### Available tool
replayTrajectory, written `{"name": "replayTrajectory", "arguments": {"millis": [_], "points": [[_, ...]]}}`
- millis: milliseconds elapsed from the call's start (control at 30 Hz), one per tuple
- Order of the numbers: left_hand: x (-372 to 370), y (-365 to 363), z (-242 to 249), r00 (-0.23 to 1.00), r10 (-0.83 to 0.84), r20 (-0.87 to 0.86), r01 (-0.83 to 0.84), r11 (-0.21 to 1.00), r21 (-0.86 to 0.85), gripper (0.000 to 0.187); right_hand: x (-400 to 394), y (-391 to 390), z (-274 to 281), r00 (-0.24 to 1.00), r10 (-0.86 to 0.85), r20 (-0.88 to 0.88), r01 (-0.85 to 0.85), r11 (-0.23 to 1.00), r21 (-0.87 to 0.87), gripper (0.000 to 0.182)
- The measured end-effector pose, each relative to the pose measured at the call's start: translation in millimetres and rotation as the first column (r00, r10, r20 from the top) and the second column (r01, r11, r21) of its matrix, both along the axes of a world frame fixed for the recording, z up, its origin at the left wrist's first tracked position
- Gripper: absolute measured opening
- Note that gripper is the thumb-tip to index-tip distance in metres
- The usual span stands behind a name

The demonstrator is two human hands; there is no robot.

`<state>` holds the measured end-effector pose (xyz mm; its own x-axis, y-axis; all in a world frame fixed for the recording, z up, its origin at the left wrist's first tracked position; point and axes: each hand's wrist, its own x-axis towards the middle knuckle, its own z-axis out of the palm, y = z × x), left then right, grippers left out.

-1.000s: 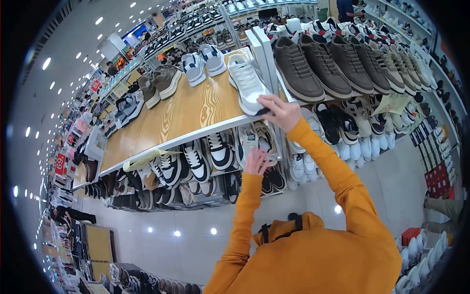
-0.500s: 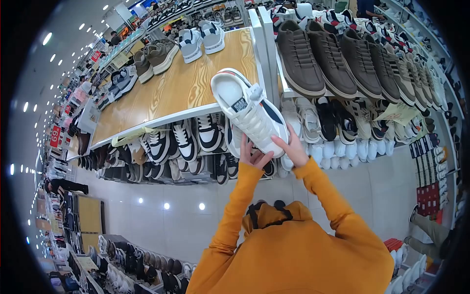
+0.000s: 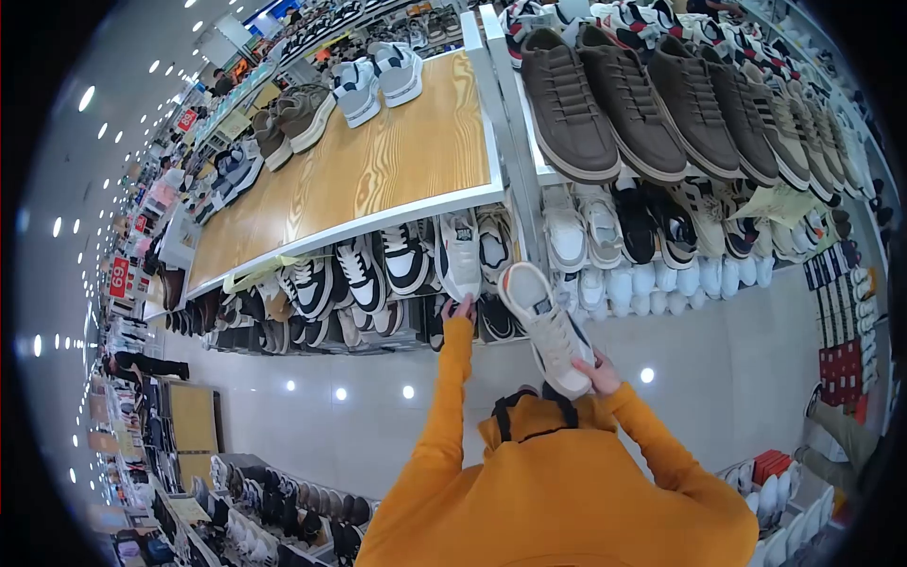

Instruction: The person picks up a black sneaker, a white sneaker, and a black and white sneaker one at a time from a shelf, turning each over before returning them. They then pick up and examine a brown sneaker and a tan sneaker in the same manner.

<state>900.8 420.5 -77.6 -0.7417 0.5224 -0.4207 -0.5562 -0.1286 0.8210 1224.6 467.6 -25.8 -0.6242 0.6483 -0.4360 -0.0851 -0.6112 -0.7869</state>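
Note:
My right hand [image 3: 599, 372] grips a white sneaker [image 3: 546, 326] by its toe end. The sneaker is tilted over the aisle in front of my body, its opening pointing up and away toward the shelf. My left hand [image 3: 457, 308] is at the lower shelf, fingers closed about the toe of another white sneaker [image 3: 459, 253] that stands there under the wooden top. Black-and-white sneakers [image 3: 404, 255] stand just left of it, and a white-and-dark shoe [image 3: 494, 243] is on its right.
Above is a wooden display top [image 3: 378, 156] with grey-white sneakers [image 3: 398, 72] at its back. Brown lace-up shoes [image 3: 635, 104] fill the right-hand rack. Tiled floor [image 3: 378, 378] lies below, with another shoe rack [image 3: 283, 501] behind me. A person's legs [image 3: 841, 435] show at far right.
My right hand has brought the white sneaker down and toward my body. My left hand has left that sneaker and moved left and slightly down to the one on the shelf.

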Motion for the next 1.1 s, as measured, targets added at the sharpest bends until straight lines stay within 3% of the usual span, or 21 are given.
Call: {"name": "replayTrajectory", "arguments": {"millis": [67, 100, 167, 200, 233, 333, 367, 400, 433, 467, 500, 533, 600, 667, 767, 867, 967, 1033, 1100], "points": [[-25, 4, -43, 0.998, -0.051, -0.026, 0.052, 0.999, 0.017, 0.057, -4, 6, -16, 0.997, -0.057, 0.045, 0.053, 0.996, 0.074, 0.044], [-43, 1, -96, 0.937, -0.123, -0.326, 0.125, 0.992, -0.014, 0.056, -8, 10, -17, 0.995, -0.097, 0.015, 0.095, 0.992, 0.078, 0.043], [-69, 1, -167, 0.588, -0.204, -0.783, 0.109, 0.979, -0.173, 0.054, -17, 19, -4, 0.992, -0.124, 0.024, 0.122, 0.99, 0.064, 0.044], [-56, 6, -120, 0.933, -0.187, -0.307, 0.186, 0.982, -0.033, 0.049, -22, 25, 0, 0.99, -0.138, 0.026, 0.136, 0.989, 0.057, 0.044], [-37, 13, -56, 0.956, 0.005, 0.295, -0.027, 0.997, 0.07, 0.044, -27, 32, 0, 0.992, -0.122, 0.017, 0.121, 0.991, 0.051, 0.044], [-67, 16, -104, 0.935, -0.172, 0.311, 0.096, 0.965, 0.245, 0.048, -47, 45, 25, 0.993, -0.12, -0.013, 0.12, 0.992, 0.031, 0.045], [-71, 16, -120, 0.978, -0.178, 0.106, 0.154, 0.967, 0.204, 0.048, -54, 51, 9, 0.988, -0.15, 0.018, 0.151, 0.989, -0.012, 0.069], [-76, 18, -133, 0.978, -0.182, -0.104, 0.196, 0.968, 0.156, 0.049, -59, 53, 14, 0.984, -0.175, 0.03, 0.177, 0.983, -0.05, 0.076], [-70, 21, -112, 0.934, -0.181, -0.309, 0.221, 0.97, 0.1, 0.049, -71, 52, 23, 0.98, -0.197, 0.042, 0.2, 0.976, -0.084, 0.083], [-63, 21, -90, 0.974, -0.159, -0.161, 0.166, 0.986, 0.029, 0.049, -79, 53, 29, 0.975, -0.215, 0.053, 0.22, 0.968, -0.119, 0.09], [-41, 22, -26, 0.994, -0.111, -0.008, 0.111, 0.993, -0.04, 0.049, -85, 62, 24, 0.993, -0.113, -0.039, 0.109, 0.99, -0.09, 0.101], [-43, 24, -12, 0.993, -0.115, 0.02, 0.116, 0.993, -0.03, 0.05, -92, 68, 26, 0.996, -0.092, -0.016, 0.09, 0.993, -0.081, 0.101], [-43, 17, -6, 0.988, -0.126, 0.089, 0.129, 0.991, -0.024, 0.052, -102, 73, 28, 0.998, -0.052, 0.046, 0.056, 0.995, -0.079, 0.101], [-42, 17, -2, 0.99, -0.099, 0.097, 0.096, 0.995, 0.033, 0.052, -114, 75, 18, 0.995, -0.095, -0.034, 0.09, 0.989, -0.118, 0.1], [-66, 35, -41, 0.972, -0.126, 0.199, 0.081, 0.972, 0.219, 0.053, -138, 73, 47, 0.989, -0.091, -0.117, 0.085, 0.995, -0.061, 0.097], [-62, 59, -7, 0.954, -0.052, 0.295, 0.011, 0.99, 0.14, 0.049, -170, 95, 52, 0.996, -0.043, -0.076, 0.039, 0.998, -0.054, 0.083], [-51, 61, 5, 0.964, -0.01, 0.267, -0.018, 0.995, 0.103, 0.059, -204, 131, 25, 0.998, 0.05, 0.037, -0.043, 0.985, -0.169, 0.066], [-49, 56, 6, 0.973, -0.016, 0.23, -0.004, 0.996, 0.084, 0.063, -219, 144, 18, 0.989, 0.149, -0.008, -0.147, 0.962, -0.23, 0.072], [-55, 52, -3, 0.986, -0.026, 0.162, 0.019, 0.999, 0.042, 0.065, -225, 148, 25, 0.995, 0.083, 0.05, -0.071, 0.976, -0.207, 0.08]]}}
